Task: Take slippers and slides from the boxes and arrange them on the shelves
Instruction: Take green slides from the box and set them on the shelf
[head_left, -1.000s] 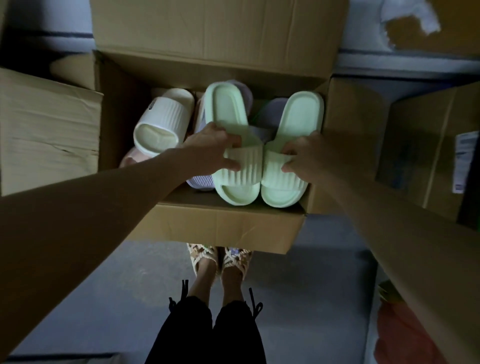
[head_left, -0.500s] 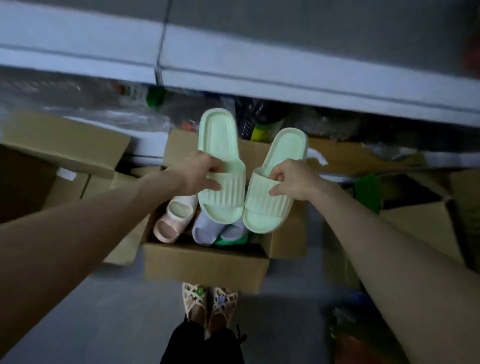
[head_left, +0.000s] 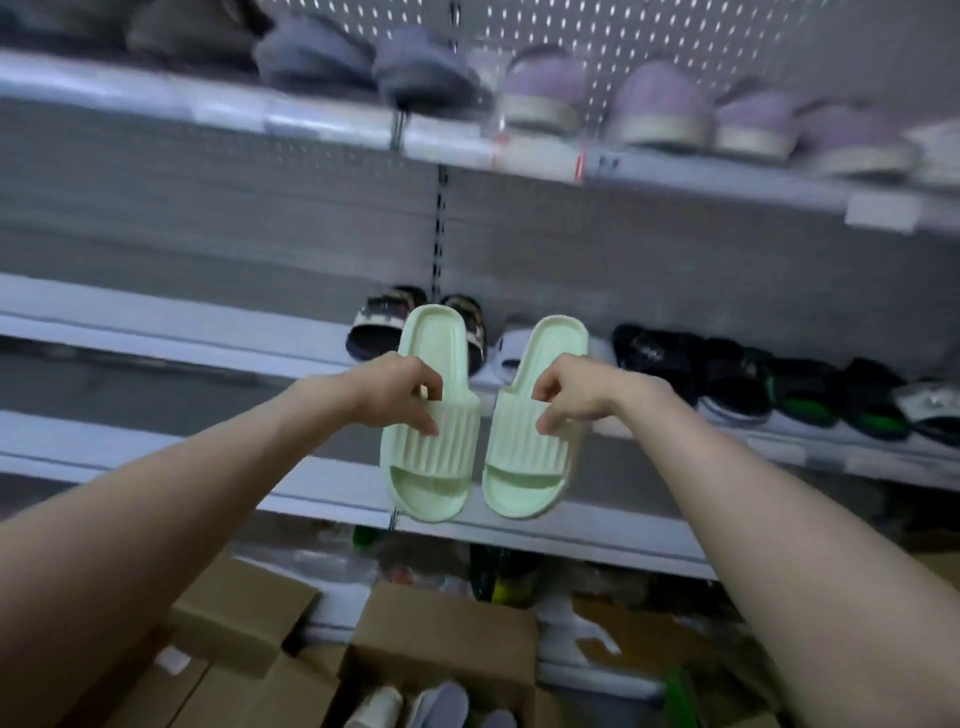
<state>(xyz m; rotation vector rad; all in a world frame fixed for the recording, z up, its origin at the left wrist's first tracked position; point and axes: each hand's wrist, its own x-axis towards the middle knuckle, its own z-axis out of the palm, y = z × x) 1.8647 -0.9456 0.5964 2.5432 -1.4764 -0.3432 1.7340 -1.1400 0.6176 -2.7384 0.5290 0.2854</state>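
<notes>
We had one wide-angle view, worn on the head, and it looked forward and slightly down at a wall of shelving (head_left: 156, 322) from close in. The left hand (head_left: 400, 395) and the right hand (head_left: 576, 395) reached in from the lower corners and met mid-frame, where the pale green slides (head_left: 431, 467) marked the centre. The top shelf (head_left: 311, 119) ran along the upper edge, blurred, and open cardboard boxes (head_left: 447, 634) lay at the bottom edge, almost beneath us.
</notes>
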